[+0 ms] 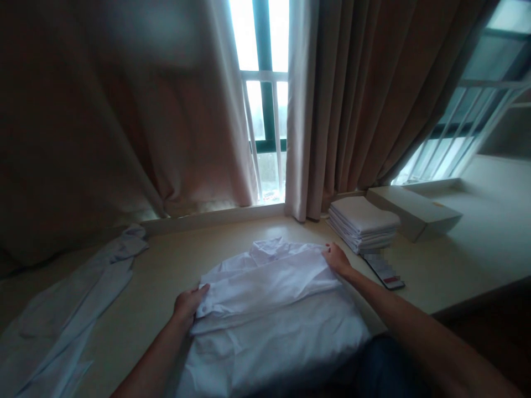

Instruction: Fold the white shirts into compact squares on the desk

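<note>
White shirt (265, 337) lies abt the middle of the worktop (166, 260), collar (267, 251) twd the back edge, lower part twd the front edge; a sleeve (265, 290) runs across its upper part. L hand (189, 303) closed in a pinch on the cuff (209, 297) w/ its small button (204, 308), at the shirt's L side. R hand (337, 258) also closed, gripping cloth at the shirt's upper R side. Folded white stack (363, 215) nr the back edge, R of the shirt; pale box (415, 213) just beside it, twd the R end. Phone-like slab (388, 272), partly pixelated, on the stack's front-edge side. 2nd white garment (83, 309) stretched out loosely at the L end, one tip nr the back edge. Curtains (332, 99) hang along the back edge, window (267, 110) btwn them.
</note>
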Tool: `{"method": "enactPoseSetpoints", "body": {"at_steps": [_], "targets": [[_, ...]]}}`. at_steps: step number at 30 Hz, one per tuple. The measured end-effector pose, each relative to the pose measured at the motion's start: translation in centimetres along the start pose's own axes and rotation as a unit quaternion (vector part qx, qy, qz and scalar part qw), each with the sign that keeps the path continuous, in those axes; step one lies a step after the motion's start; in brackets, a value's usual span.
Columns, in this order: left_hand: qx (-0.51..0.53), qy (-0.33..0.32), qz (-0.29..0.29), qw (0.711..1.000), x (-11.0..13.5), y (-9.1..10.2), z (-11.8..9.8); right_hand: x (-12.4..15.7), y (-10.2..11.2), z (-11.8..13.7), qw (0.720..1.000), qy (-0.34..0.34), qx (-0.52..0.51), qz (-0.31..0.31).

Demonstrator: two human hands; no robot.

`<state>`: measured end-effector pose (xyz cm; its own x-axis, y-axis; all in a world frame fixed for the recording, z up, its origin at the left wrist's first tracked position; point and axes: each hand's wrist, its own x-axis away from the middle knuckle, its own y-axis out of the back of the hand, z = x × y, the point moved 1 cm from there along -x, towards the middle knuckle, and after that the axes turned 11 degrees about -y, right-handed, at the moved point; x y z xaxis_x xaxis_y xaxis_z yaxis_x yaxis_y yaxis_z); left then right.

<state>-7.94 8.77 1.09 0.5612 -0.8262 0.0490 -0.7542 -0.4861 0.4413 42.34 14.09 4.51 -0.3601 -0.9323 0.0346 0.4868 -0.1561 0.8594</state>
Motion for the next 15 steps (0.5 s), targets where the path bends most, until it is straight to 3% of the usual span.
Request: {"method": "enactPoseSetpoints", "body": {"at_steps": [5,9,15], "targets": [[-0.09,0.021,-0.006,0.996,-1.4,-0.2,0.3,6.2,0.1,-4.1,0.993,0.11,0.038,0.014],[-0.13,0.01,-0.011,0.991,-1.3,-0.3,0.5,7.7,0.3,-6.6,0.997,0.052,0.054,0.028],[-0.136,-0.004,-0.009,0.991,-1.4,-0.4,0.4,7.6,0.4,-7.3,0.999,0.006,0.043,-0.003]]}}
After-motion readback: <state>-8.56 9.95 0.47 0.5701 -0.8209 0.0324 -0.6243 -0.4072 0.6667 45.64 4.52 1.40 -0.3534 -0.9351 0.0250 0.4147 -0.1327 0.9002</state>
